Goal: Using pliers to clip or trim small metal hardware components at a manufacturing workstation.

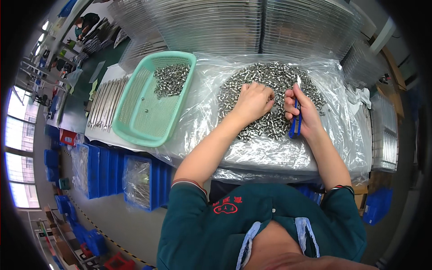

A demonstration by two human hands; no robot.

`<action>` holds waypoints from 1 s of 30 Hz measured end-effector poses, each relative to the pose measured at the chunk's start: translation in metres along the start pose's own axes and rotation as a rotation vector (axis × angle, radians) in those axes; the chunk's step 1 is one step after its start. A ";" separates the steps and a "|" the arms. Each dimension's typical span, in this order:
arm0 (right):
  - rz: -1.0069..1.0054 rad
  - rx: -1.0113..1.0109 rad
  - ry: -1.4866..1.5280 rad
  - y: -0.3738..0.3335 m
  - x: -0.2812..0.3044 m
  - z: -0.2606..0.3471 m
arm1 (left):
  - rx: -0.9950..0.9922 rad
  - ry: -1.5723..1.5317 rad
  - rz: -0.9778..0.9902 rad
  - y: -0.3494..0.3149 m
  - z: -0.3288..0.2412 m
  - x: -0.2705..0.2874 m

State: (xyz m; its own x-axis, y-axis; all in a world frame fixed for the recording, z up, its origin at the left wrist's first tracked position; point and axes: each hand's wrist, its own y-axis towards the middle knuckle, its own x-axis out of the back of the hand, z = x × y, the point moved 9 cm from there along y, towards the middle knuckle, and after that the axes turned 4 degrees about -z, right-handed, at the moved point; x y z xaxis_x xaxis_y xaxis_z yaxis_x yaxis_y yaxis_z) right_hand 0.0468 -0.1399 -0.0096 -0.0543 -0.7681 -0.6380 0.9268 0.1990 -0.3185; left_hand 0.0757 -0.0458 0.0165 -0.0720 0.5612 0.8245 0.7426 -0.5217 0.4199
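Note:
A broad pile of small shiny metal cylindrical fittings (256, 74) lies on clear plastic sheeting in front of me. My left hand (254, 102) is over the middle of the pile, fingers curled down and the thumb close to them. Whatever those fingers hold is too small or hidden to make out. At the pile's right side, my right hand (303, 109) is closed around a blue-handled tool (294, 127). Its pale pointed tip sticks up past the fingers, and two blue handle ends show below the palm.
Left of the pile stands a green mesh basket (146, 123) with more fittings at its far end. Beside it lie several thin metal rods (107, 103). Stacked clear trays (306, 29) rise behind the pile. Blue crates (137, 182) stand below the table's left front edge.

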 end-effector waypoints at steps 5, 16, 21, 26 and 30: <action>-0.019 0.010 0.022 0.000 0.000 0.002 | -0.009 -0.012 0.015 -0.002 0.000 0.003; -0.029 0.014 -0.028 0.001 0.003 0.000 | 0.000 -0.047 0.074 -0.002 -0.007 -0.003; -0.015 0.009 0.072 0.003 0.006 -0.001 | -0.005 -0.078 0.073 0.000 -0.009 -0.003; -0.021 0.052 -0.029 -0.001 -0.004 0.004 | -0.023 -0.122 0.054 -0.002 -0.009 -0.002; 0.007 0.018 -0.036 -0.001 -0.005 -0.001 | -0.028 -0.208 -0.016 -0.001 -0.009 0.002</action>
State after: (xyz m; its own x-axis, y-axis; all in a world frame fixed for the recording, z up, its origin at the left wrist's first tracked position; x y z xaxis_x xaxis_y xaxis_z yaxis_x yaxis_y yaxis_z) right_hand 0.0456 -0.1360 -0.0070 -0.0342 -0.7881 -0.6146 0.9336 0.1942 -0.3011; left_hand 0.0690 -0.0502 0.0217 0.0576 0.6887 0.7227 0.7232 -0.5278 0.4454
